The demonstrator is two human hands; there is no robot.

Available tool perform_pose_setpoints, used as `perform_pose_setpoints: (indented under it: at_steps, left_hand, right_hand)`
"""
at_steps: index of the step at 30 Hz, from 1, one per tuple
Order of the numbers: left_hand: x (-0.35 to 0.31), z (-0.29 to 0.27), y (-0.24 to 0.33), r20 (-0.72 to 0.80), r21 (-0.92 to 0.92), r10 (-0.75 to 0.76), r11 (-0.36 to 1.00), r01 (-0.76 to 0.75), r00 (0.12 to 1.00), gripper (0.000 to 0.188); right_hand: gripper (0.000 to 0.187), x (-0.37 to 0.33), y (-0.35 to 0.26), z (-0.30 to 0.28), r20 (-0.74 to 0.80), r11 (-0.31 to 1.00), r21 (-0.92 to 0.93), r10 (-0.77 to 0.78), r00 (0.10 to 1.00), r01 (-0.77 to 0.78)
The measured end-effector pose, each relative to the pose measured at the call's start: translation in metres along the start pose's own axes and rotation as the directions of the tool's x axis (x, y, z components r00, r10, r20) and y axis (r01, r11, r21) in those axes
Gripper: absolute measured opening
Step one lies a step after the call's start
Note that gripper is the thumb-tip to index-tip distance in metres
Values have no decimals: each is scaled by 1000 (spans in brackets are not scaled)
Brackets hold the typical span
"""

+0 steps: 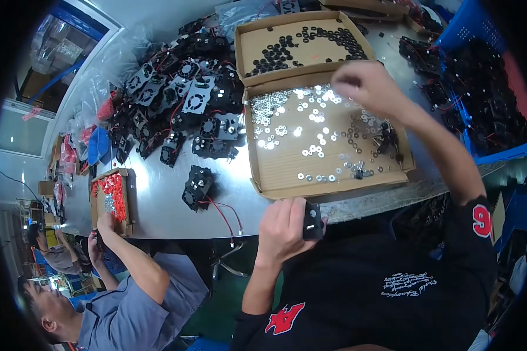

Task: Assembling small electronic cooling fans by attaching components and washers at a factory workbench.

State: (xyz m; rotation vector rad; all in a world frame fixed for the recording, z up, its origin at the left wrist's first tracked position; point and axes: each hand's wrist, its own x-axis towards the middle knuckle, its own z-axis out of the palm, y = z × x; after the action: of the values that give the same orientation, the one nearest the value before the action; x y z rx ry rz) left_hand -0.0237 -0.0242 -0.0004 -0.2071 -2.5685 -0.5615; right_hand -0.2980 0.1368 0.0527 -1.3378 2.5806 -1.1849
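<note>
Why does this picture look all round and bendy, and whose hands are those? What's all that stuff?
There's no robot here, just a person. The single picture comes from a camera worn on their head, looking down; its very wide lens bends straight edges. Their left hand holds a black part. Their right hand is over a cardboard box of small shiny rings; I can't tell whether it's holding anything. On the metal table there's also a tray of black rings and a heap of black fan parts. The person in grey is someone else.
</note>
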Motion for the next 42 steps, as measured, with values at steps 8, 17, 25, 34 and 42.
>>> perform_pose_setpoints:
  at_steps: [8,17,25,34,42]
  left_hand:
    - [-6,0,6,11,-12,16,1000,-16,1000,43]
    - [-21,-9,-3,48,-2,-96,995,96,994,45]
    - [-24,-12,-7,8,-20,-147,989,148,989,44]
    - [-22,-10,-1,-9,-66,-151,987,150,989,42]
    - [-22,-13,5,95,27,-242,970,240,966,42]
  right_hand:
    - [26,146,73,36,-26,961,-275,21,999,-28]
    - [19,192,93,45,104,948,-282,186,977,-150]
    - [30,199,99,49,161,917,-389,-29,987,90]
    - [22,207,111,41,392,963,-230,221,893,-137]
    - [25,101,-23,8,112,952,292,63,992,-94]
